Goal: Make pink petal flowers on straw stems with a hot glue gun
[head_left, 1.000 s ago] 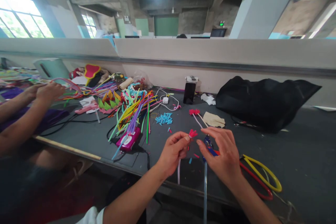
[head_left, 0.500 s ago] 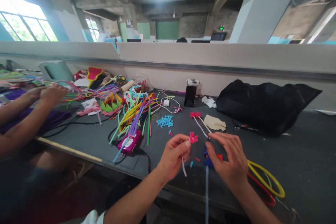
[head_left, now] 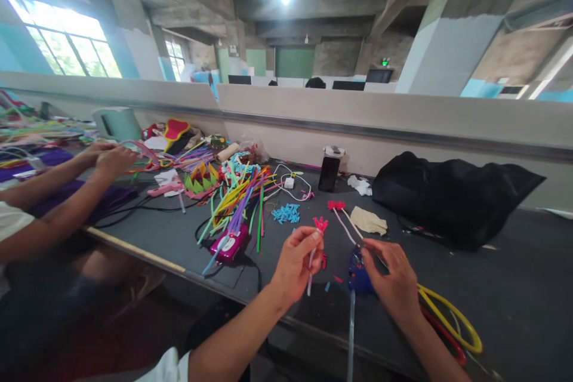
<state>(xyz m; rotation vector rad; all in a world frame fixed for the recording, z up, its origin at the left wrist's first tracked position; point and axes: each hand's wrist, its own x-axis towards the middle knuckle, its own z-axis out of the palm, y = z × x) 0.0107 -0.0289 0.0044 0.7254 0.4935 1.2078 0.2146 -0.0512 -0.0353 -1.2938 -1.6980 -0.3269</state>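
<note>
My left hand [head_left: 298, 262] is closed in a pinch around a small pink fuzzy flower [head_left: 320, 224] on a pale stem, which hangs down below the fingers. The thumb and index tips of my right hand [head_left: 391, 271] are close together at the lower end of a cream stem [head_left: 352, 222]; what they grip, if anything, I cannot make out. Partly beneath that hand lies a blue glue gun [head_left: 357, 271], with a clear glue stick [head_left: 351, 328] pointing towards me. Another red-pink fuzzy piece [head_left: 336, 205] lies at the far end of the cream stem and a lilac stem.
Blue short pieces [head_left: 286, 213] lie in a pile beyond my left hand. Coloured fuzzy stems [head_left: 242, 203] rest over a purple box [head_left: 229, 243]. A black bag [head_left: 452, 200] and yellow loop [head_left: 465, 328] are at right. A co-worker's hands [head_left: 110, 158] work at left.
The view has tilted up and turned slightly left. My left hand has turned the pink flower upright. My right thumb and index finger have come closer together; the glue gun's orange part is now covered.
</note>
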